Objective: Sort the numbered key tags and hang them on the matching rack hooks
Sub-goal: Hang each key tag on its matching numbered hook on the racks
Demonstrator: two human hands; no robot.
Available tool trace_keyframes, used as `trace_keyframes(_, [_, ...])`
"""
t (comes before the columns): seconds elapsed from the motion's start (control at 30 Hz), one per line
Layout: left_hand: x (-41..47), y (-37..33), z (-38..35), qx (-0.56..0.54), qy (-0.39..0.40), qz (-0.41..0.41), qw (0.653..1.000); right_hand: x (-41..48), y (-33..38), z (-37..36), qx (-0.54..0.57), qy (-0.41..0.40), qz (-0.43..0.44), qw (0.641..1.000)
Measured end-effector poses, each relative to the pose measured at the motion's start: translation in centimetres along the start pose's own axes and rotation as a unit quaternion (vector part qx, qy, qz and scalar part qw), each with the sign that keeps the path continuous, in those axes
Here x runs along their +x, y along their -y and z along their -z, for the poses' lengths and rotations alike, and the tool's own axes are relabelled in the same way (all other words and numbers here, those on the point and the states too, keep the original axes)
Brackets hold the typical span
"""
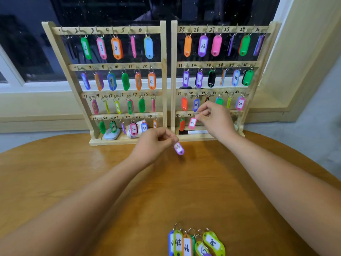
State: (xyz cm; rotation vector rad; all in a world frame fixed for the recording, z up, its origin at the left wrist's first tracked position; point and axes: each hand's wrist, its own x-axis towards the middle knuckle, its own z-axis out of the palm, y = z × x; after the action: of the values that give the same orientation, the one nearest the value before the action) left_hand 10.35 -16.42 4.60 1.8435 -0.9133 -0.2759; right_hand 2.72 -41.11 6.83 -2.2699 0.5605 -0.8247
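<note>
Round brown wooden table (92, 182), two pale wooden hook racks standing side by side at its far edge, dark window (110, 10) behind them. Left rack (163, 71) carries hooks numbered 1–24 and the right rack (174, 71) starts at 25. Nearly every visible hook has a coloured plastic tag hanging from it.

Right hand (215, 119) is up at the bottom row of the right rack. Thumb and fingertips pinch the metal ring end of a pink plastic key tag (192, 122) with a white label reading 44. The tag hangs tilted just below the handwritten 44 on the rail, next to a red tag (182, 124) under 43. Can't tell if the ring is on the hook, as the fingers cover it.

Left hand (153, 145) is lower, above the table in front of the rack bases. It is curled, pinching the top of a purple plastic key tag (178, 148), which dangles clear of the tabletop. Its label is blurred.

Cluster of loose key tags (195, 242) lies on the near edge of the table, green, orange and blue, with 45, 46 and 48 readable.

Black marker pen (191, 132) lies on the right rack's base shelf. Small white object (111, 134) sits on the left rack's base.
</note>
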Motion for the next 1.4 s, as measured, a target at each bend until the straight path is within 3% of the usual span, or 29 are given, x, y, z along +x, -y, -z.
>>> trace_keyframes(0.37, [6.6,-2.5,-3.2,0.074,-0.065,-0.033,0.995,-0.5,0.5,0.0,-0.043,0.0,0.009,0.999])
trace_keyframes(0.8, [10.5,-3.5,-5.6,0.203,-0.099,-0.059,0.972,-11.8,-1.1,2.7,-0.035,0.022,0.029,0.999])
trace_keyframes(0.93, [10.5,-3.0,-5.5,0.2,-0.107,-0.048,0.973,-15.2,-1.7,2.6,-0.022,0.057,0.029,0.998])
trace_keyframes(1.1, [7.7,-3.9,-4.0,0.184,-0.108,-0.091,0.973,-17.2,-0.9,3.0,0.008,0.113,0.024,0.993])
trace_keyframes(1.4, [-4.8,0.0,-0.1,0.192,0.028,-0.016,0.981,-19.5,2.5,3.0,0.063,0.301,0.037,0.951])
